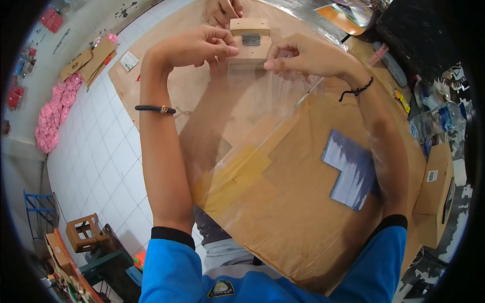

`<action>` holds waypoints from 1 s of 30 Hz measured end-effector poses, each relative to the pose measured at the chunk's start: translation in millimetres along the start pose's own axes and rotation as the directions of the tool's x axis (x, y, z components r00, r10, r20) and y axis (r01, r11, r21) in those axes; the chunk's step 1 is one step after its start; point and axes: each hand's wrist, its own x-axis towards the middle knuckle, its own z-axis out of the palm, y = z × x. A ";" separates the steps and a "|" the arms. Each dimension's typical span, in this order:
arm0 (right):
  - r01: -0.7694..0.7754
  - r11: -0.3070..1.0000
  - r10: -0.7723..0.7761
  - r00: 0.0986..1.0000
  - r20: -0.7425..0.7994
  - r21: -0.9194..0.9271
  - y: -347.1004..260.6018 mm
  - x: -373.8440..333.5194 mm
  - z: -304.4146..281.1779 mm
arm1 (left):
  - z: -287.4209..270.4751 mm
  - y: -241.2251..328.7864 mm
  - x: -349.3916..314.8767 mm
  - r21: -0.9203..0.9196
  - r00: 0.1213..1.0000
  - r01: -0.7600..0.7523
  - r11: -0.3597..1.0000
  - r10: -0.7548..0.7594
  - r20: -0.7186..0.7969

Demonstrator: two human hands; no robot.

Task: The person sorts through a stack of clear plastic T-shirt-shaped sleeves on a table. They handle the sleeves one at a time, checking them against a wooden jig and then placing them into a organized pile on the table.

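Note:
A pale wooden block (251,49) with a grey metal piece (251,39) set in it lies at the table's far edge. From its near side a sheet of clear plastic (252,91) spreads toward me. My left hand (204,48) is closed at the block's left side, thumb and fingers together; what they pinch is hidden. At the block's right front corner my right hand (298,56) pinches the clear plastic between thumb and forefinger. Just beyond the block, another person's hand (222,11) rests by its far left corner.
Brown paper (303,227) covers the table, with yellow tape (237,171) across it. Blue-and-white flat packs (348,169) lie beside my right forearm. On the right stand a plastic bottle (437,121) and a cardboard box (434,197). Pink wrapped bundles (55,111) lie on the floor left.

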 end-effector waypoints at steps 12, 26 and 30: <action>0.020 0.995 -0.055 0.921 0.385 0.094 2.2 -7.4 -3.1 | -1.8 6.1 -10.7 -0.035 0.934 0.021 0.999 -0.007 0.357; -0.008 0.999 0.023 0.896 0.444 -0.035 -13.4 -10.3 -3.8 | -1.5 12.2 -16.3 0.065 0.900 0.187 0.980 -0.198 0.388; -0.143 0.988 0.156 0.881 0.447 -0.064 -10.7 -15.1 -13.7 | -6.8 2.8 -19.2 0.060 0.892 0.240 0.969 -0.244 0.382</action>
